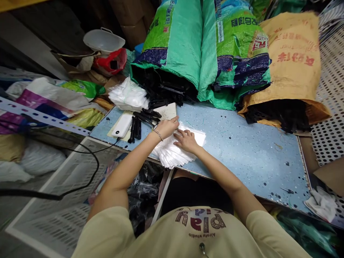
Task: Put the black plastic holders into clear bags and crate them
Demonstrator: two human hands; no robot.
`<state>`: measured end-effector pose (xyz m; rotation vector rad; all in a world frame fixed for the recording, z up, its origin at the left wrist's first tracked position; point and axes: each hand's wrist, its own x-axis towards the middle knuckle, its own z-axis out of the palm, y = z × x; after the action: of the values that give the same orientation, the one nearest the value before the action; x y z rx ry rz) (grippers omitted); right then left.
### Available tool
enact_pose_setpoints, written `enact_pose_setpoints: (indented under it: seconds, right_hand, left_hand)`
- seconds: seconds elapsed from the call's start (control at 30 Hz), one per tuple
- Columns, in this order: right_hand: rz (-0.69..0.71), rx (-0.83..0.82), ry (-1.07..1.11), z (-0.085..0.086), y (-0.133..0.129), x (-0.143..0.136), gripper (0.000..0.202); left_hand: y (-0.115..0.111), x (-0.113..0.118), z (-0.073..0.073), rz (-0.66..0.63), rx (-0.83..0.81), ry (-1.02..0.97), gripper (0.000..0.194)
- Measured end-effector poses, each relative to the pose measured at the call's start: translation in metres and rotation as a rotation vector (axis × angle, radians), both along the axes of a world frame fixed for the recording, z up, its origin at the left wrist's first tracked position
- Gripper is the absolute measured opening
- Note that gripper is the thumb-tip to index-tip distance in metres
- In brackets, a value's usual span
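Observation:
A fanned stack of clear plastic bags (172,156) lies near the front edge of the blue speckled table (242,150). My left hand (167,128), with a chain bracelet at the wrist, rests over the upper left of the stack, fingers pointing right. On the bags beside it lies my right hand (186,141), palm down with its fingers spread. Several black plastic parts (137,127) sit left of my left hand. Behind that hand is an off-white flat block (168,110). My palms hide whatever is directly beneath them.
A white phone-like device (123,125) with a cable lies at the table's left. Another bundle of clear bags (127,95) sits behind it. Green sacks (182,43) and a yellow sack (292,64), filled with black parts, line the back. A white glove-like cloth (322,204) lies at right.

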<state>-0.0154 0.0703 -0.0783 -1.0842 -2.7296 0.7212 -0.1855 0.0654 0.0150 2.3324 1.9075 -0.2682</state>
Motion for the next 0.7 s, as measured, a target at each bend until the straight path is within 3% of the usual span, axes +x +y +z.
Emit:
enact_pose_setpoints:
  seconds: [0.13, 0.27, 0.4, 0.5, 0.57, 0.63, 0.7]
  right_hand:
    - [-0.142, -0.162, 0.406, -0.021, 0.009, 0.014, 0.049]
    - [-0.418, -0.313, 0.733, -0.037, 0.023, 0.068, 0.041]
    - [-0.578, -0.299, 0.72, -0.037, 0.039, 0.128, 0.037]
    - [-0.701, -0.255, 0.697, -0.036, 0.045, 0.169, 0.038]
    - [-0.761, -0.261, 0.698, -0.04, 0.044, 0.192, 0.04]
    - [-0.804, -0.312, 0.719, -0.045, 0.044, 0.21, 0.042]
    - [-0.835, -0.383, 0.748, -0.049, 0.05, 0.217, 0.044]
  left_hand:
    - [-0.009, 0.001, -0.005, 0.0, -0.054, 0.037, 0.034]
    - [0.005, 0.002, -0.019, 0.054, -0.009, -0.07, 0.041]
    - [0.073, -0.01, -0.011, 0.168, 0.151, -0.254, 0.06]
    - [0.143, -0.037, 0.01, 0.318, 0.285, -0.132, 0.094]
    - [0.184, -0.059, 0.02, 0.39, 0.272, -0.055, 0.117]
    - [0.21, -0.074, 0.023, 0.43, 0.21, -0.038, 0.125]
    - [0.221, -0.077, 0.019, 0.435, 0.184, -0.06, 0.117]
